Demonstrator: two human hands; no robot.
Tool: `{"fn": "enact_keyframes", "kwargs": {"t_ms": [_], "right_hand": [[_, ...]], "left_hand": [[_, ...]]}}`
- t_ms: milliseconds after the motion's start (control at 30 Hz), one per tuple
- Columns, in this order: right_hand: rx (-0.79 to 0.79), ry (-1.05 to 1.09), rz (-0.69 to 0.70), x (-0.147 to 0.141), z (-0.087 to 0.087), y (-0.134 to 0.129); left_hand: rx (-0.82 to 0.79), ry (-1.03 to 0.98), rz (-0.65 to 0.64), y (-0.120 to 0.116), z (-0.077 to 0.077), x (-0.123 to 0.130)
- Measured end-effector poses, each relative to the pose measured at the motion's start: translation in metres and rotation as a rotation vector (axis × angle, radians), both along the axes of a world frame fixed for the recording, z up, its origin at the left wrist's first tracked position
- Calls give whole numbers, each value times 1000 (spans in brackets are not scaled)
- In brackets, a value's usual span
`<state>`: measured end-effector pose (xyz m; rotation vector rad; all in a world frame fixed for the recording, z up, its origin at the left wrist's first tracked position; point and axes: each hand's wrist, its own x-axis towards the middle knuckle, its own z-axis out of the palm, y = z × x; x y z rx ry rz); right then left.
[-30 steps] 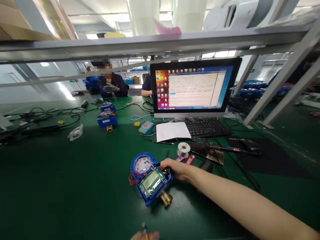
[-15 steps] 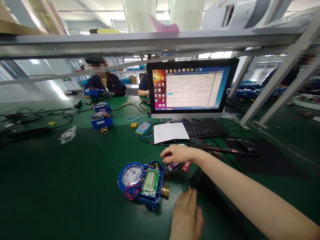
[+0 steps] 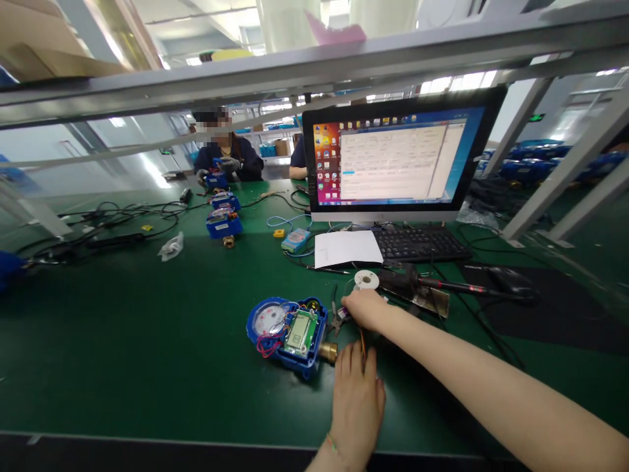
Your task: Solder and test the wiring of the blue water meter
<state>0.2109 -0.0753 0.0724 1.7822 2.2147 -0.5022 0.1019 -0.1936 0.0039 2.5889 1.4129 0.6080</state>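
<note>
Three blue meters: one (image 3: 289, 334) near, two (image 3: 224, 223) far; one monitor (image 3: 398, 164); one keyboard (image 3: 417, 244).

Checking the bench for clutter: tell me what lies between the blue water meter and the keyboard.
In the head view, between the blue meter and the keyboard lie the right hand, small pliers, a solder spool and a white sheet.

Green workbench (image 3: 122, 341) under metal shelf (image 3: 295, 69)

I see an opened blue water meter (image 3: 289, 333) lying flat on the green bench (image 3: 122, 347), circuit board exposed, apparently small pliers (image 3: 337, 319) just beside it.
</note>
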Motion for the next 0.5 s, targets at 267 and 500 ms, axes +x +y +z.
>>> {"fn": "enact_keyframes", "kwargs": {"t_ms": [267,500], "right_hand": [[-76,21,-58,6,0,17],[-89,38,-100,5,4,16]], "left_hand": [[245,-155,-134,-32,26,-36],[472,-392,176,10,81,-122]]}}
